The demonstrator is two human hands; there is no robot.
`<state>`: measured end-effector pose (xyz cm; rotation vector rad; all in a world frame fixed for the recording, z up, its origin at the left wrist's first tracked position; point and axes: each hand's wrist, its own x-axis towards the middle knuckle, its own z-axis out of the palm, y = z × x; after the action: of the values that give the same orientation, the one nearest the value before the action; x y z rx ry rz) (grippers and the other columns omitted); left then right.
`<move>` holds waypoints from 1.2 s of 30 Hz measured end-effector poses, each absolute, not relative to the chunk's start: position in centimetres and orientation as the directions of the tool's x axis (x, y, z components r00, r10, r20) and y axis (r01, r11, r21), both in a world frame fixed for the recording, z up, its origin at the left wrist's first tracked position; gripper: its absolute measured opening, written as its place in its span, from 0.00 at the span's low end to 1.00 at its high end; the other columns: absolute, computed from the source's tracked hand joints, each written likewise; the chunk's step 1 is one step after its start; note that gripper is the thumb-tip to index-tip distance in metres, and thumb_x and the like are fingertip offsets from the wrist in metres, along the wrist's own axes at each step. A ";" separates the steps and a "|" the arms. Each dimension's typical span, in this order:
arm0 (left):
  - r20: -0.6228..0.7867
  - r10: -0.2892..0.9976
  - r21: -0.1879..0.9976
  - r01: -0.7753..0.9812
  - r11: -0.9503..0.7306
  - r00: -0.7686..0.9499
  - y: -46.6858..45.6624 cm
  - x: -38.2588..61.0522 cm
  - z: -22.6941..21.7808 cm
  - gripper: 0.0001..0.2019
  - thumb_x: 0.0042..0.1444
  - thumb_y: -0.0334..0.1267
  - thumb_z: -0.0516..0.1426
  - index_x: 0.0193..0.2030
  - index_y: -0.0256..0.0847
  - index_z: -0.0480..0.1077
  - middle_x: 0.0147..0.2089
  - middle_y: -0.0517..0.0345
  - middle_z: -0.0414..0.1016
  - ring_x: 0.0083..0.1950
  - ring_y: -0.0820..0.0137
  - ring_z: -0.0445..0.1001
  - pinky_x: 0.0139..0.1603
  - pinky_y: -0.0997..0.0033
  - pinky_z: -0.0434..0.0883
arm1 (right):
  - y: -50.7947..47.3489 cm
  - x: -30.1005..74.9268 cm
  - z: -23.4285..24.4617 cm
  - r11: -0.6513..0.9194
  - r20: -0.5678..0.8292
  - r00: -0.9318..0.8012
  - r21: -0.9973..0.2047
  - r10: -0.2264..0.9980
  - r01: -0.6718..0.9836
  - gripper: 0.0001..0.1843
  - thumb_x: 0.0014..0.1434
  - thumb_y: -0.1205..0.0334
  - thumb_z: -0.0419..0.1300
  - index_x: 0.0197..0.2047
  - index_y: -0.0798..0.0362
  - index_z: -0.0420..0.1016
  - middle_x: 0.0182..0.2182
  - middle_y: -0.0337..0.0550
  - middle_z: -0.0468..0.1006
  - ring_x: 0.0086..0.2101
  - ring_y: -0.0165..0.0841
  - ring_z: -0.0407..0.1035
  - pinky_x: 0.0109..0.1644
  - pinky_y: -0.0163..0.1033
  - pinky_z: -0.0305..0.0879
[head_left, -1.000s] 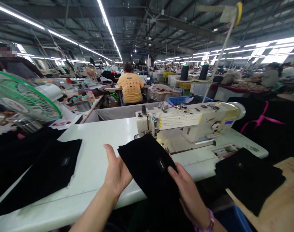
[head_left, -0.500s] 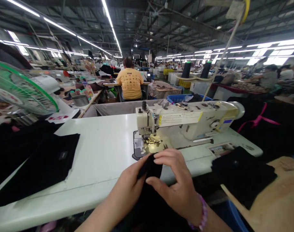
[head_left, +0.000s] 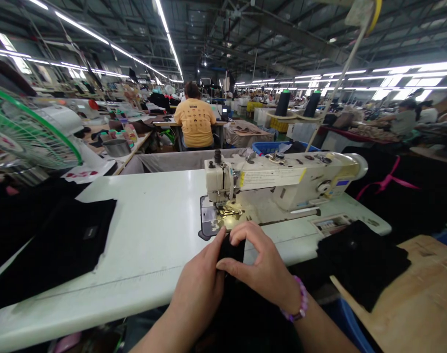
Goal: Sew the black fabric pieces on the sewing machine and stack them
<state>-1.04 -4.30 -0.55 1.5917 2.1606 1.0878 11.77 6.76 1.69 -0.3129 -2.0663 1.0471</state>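
Between my hands is a piece of black fabric (head_left: 233, 251), held up at the front edge of the table, just before the sewing machine (head_left: 282, 184). My left hand (head_left: 201, 277) grips its left side, thumb and fingers closed on the cloth. From the right, my right hand (head_left: 262, 267) pinches the fabric with curled fingers and thumb; a purple bead bracelet circles that wrist. The lower part of the cloth drops toward my lap, where it blends into other dark material. Above the hands, the machine's lamp lights the needle plate (head_left: 228, 215).
Black fabric pieces (head_left: 61, 245) lie on the white table (head_left: 153, 215) at left, beside a green fan (head_left: 32, 127). More black pieces (head_left: 363, 260) rest on a wooden board (head_left: 429, 279) at right. A blue basket (head_left: 262, 147) stands behind the machine; a person in yellow (head_left: 195, 121) sits beyond.
My right thumb and fingers have come closer to my left hand and closed further on the black fabric. The whole view has shifted slightly.
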 end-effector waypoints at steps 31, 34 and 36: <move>0.085 0.994 0.961 0.258 -0.099 0.062 -3.1 -5.3 7.7 0.11 0.65 0.45 0.55 0.38 0.40 0.70 0.36 0.59 0.67 0.32 0.74 0.63 0.34 0.74 0.63 | 8.7 13.0 4.6 0.683 0.731 -0.640 -0.593 0.236 -0.426 0.16 0.52 0.66 0.74 0.28 0.54 0.68 0.37 0.40 0.74 0.40 0.31 0.69 0.47 0.38 0.65; 0.154 0.984 0.919 0.354 -0.176 0.089 -3.0 -5.5 8.5 0.11 0.66 0.45 0.54 0.38 0.40 0.70 0.41 0.56 0.68 0.39 0.71 0.66 0.42 0.71 0.65 | 8.6 12.8 4.6 0.553 0.691 -0.678 -0.677 0.251 -0.485 0.17 0.53 0.67 0.72 0.26 0.54 0.65 0.36 0.39 0.75 0.31 0.25 0.67 0.33 0.30 0.61; 0.180 0.981 0.886 0.422 -0.193 0.072 -3.0 -5.5 9.0 0.11 0.66 0.45 0.53 0.37 0.40 0.69 0.41 0.56 0.67 0.43 0.69 0.66 0.45 0.70 0.64 | 8.9 12.6 4.2 0.442 0.574 -0.753 -0.794 0.323 -0.416 0.18 0.53 0.65 0.72 0.26 0.54 0.64 0.31 0.37 0.73 0.24 0.22 0.61 0.25 0.28 0.53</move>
<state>-5.55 -3.01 8.95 1.6970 1.4064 1.0864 12.62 8.85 4.22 0.0783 -2.0033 1.3651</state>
